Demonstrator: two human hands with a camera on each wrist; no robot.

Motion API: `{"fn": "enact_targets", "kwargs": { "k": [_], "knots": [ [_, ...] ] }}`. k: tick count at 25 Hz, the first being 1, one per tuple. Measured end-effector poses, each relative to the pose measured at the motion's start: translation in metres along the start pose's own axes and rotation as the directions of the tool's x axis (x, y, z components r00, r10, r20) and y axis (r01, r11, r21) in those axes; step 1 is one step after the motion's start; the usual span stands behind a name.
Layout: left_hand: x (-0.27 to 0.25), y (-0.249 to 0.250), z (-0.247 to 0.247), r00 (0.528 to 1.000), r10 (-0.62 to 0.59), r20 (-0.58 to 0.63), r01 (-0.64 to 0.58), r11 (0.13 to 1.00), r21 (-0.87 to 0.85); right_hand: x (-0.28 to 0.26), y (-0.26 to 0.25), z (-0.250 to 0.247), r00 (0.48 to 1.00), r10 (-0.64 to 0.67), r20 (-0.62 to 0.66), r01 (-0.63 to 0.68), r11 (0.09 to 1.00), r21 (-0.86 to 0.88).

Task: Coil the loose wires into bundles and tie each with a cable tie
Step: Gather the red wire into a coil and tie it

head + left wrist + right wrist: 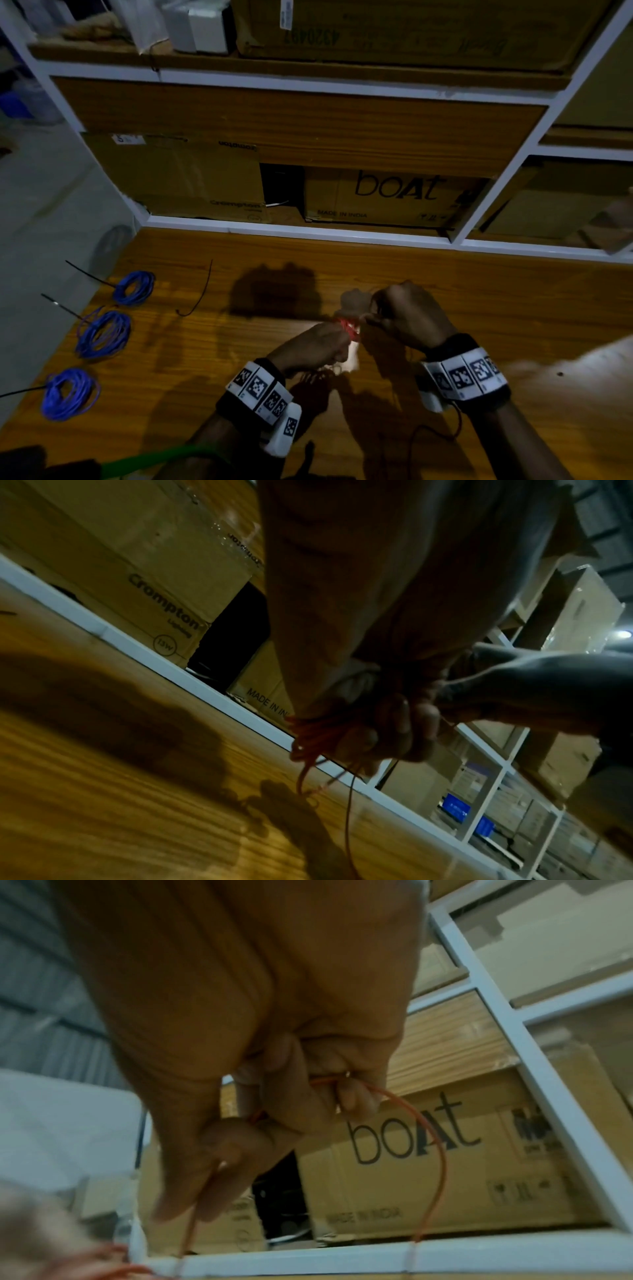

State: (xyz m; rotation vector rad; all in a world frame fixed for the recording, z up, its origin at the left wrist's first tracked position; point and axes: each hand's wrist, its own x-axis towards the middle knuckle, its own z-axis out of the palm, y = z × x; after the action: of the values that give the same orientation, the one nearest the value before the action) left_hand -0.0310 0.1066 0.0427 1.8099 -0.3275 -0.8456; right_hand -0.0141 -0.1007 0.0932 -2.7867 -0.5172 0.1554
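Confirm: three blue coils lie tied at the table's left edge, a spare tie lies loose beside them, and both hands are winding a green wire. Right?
Not quite. The wire is red, not green: the head view shows it between the left hand and right hand, and both wrist views agree. The three blue coils and the loose tie are as stated.

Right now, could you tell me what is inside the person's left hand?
The left hand grips a coil of red wire, its loops showing past the fingers. How much is coiled stays hidden.
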Motion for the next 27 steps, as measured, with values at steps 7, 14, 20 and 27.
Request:
{"fn": "enact_targets", "kwargs": {
  "k": [7, 14, 20, 27],
  "knots": [
    [0.006, -0.002, -0.005, 0.981, -0.009, -0.194, 0.013, 1.000, 0.019, -0.012, -0.015, 0.012, 0.999, -0.036, 0.011, 0.030, 0.940, 0.340],
    [0.015, -0.004, -0.006, 0.971, 0.034, -0.235, -0.145, 0.868, -0.475, -0.032, -0.038, 0.056, 0.990, 0.047, -0.136, 0.066, 0.693, 0.718],
    [0.024, -0.001, -0.002, 0.916, 0.134, -0.379, -0.318, 0.818, -0.479, -0.033, -0.037, 0.092, 0.980, 0.119, -0.162, 0.040, 0.673, 0.739],
    [0.018, 0.019, -0.015, 0.889, 0.174, -0.424, -0.426, 0.653, -0.627, -0.029, -0.020, 0.113, 0.979, 0.130, -0.157, 0.007, 0.750, 0.662]
  ]
}}
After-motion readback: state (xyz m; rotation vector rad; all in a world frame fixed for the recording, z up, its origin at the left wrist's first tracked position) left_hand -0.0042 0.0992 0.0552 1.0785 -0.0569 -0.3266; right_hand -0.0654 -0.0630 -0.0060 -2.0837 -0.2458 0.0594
